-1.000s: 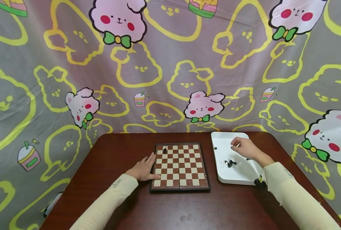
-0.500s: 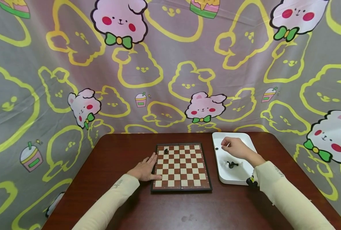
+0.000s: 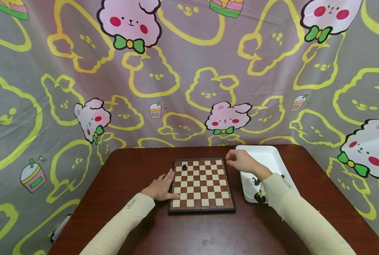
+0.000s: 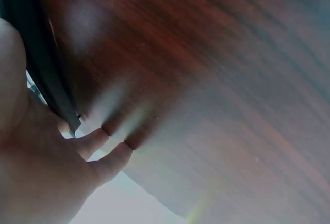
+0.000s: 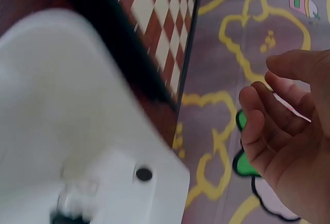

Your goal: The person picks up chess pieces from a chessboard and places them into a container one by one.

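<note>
My left hand [image 3: 160, 187] rests at the left edge of the folding chessboard [image 3: 211, 177], fingers spread, thumb over the near-left squares. In the left wrist view, fingertips of this hand [image 4: 49, 167] touch the table beside the board's dark frame [image 4: 49, 59]. A small black chess piece [image 3: 184, 167] stands on the board near its far-left corner. My right hand [image 3: 243, 162] hangs over the gap between the board's far-right corner and the white tray [image 3: 266, 156]. Its fingers are bent towards the thumb in the right wrist view; whether a small piece sits between them I cannot tell.
Black and clear or white chess pieces [image 3: 255, 181] lie in the tray, partly hidden by the right wrist. A small black disc [image 5: 144, 173] shows near the tray's wall. The brown table [image 3: 189, 233] ends at a patterned curtain [image 3: 183, 88].
My right hand has moved left from above the tray to the board's far-right edge, fingers still bent. My left hand stays at the board's left edge.
</note>
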Demonstrator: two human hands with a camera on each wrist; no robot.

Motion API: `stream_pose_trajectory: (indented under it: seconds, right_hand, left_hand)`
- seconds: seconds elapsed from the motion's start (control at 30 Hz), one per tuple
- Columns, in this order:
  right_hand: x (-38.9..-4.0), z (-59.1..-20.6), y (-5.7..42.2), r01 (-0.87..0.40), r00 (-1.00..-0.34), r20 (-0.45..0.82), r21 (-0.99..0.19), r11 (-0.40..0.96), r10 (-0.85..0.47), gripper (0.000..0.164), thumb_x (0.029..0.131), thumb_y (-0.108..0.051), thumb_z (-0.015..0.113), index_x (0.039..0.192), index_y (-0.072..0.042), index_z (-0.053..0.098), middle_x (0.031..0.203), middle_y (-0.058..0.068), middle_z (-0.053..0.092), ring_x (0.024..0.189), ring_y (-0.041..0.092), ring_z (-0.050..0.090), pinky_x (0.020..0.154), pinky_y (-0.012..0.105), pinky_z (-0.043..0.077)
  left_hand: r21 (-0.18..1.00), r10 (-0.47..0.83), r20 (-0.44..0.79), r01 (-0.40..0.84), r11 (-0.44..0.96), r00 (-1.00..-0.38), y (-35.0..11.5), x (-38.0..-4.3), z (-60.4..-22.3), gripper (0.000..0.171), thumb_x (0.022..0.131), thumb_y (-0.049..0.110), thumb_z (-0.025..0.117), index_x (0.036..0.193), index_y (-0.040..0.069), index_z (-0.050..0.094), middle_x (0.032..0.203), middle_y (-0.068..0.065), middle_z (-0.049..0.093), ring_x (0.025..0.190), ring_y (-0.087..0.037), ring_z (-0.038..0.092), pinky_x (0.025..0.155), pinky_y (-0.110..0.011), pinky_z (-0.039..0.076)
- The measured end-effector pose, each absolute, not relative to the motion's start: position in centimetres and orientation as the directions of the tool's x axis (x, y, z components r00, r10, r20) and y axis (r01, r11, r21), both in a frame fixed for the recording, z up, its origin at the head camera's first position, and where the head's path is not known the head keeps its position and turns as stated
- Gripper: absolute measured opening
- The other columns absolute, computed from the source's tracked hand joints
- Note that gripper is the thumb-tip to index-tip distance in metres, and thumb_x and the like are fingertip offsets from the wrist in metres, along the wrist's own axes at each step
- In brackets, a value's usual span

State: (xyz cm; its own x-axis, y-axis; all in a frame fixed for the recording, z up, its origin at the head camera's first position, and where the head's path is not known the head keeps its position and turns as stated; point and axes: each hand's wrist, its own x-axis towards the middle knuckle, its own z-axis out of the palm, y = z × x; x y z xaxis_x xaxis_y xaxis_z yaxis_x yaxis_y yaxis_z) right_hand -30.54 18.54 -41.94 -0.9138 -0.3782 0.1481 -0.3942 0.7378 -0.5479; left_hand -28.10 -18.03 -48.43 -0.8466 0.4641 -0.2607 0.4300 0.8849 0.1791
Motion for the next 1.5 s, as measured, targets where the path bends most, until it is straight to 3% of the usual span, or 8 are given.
stream_pose_trajectory:
  seconds: [0.47,0.73,0.9,1.07,1.5]
  right_hand:
    - [-31.9,-43.0,10.1,-0.374,-0.903,0.042,-0.566,0.734,-0.428,0.015,0.09,-0.014,0.065,0.103,-0.007,0.068,0.091,-0.002,0.063,0.079,0.011,0.059,0.067,0.031,0.049]
    - [-32.4,-44.0,6.2,-0.42,-0.868,0.044,-0.595,0.685,-0.494,0.025,0.093,-0.012,0.061,0.116,-0.003,0.063,0.107,0.008,0.063,0.091,0.017,0.06,0.075,0.034,0.05]
    - [-32.7,-44.5,4.8,-0.388,-0.875,0.015,-0.62,0.682,-0.484,0.031,0.094,-0.013,0.06,0.123,-0.002,0.059,0.117,0.012,0.06,0.092,0.019,0.061,0.078,0.037,0.049]
    - [-33.1,-45.4,3.9,-0.376,-0.879,0.007,-0.624,0.685,-0.476,0.04,0.095,-0.014,0.058,0.133,-0.003,0.052,0.127,0.012,0.055,0.103,0.022,0.058,0.081,0.037,0.049]
    - [-33.8,-46.0,2.7,-0.386,-0.874,-0.01,-0.593,0.707,-0.486,0.034,0.096,-0.01,0.055,0.13,-0.006,0.056,0.121,0.013,0.06,0.109,0.026,0.057,0.085,0.039,0.049]
  left_hand:
    - [0.168,0.471,-0.251,0.442,0.881,-0.846,-18.0,-28.0,-48.1,0.107,0.08,0.073,0.049,0.153,0.008,0.007,0.158,-0.01,0.001,0.136,-0.041,0.024,0.1,-0.059,0.031]
    - [0.179,0.457,-0.264,0.423,0.888,-0.849,-18.3,-28.2,-48.3,0.108,0.079,0.074,0.05,0.153,0.008,0.007,0.158,-0.009,0.001,0.137,-0.04,0.023,0.101,-0.059,0.03]
    - [0.18,0.466,-0.255,0.432,0.884,-0.847,-18.2,-28.1,-48.5,0.108,0.079,0.074,0.05,0.153,0.007,0.007,0.158,-0.01,0.002,0.137,-0.04,0.023,0.1,-0.059,0.03]
    - [0.156,0.461,-0.247,0.435,0.887,-0.852,-18.1,-28.0,-48.5,0.107,0.079,0.073,0.051,0.153,0.007,0.008,0.158,-0.009,0.003,0.136,-0.04,0.023,0.099,-0.059,0.031]
    - [0.143,0.475,-0.243,0.453,0.88,-0.846,-18.1,-28.1,-48.7,0.107,0.08,0.075,0.047,0.153,0.005,0.009,0.158,-0.011,0.001,0.136,-0.04,0.024,0.098,-0.059,0.033]
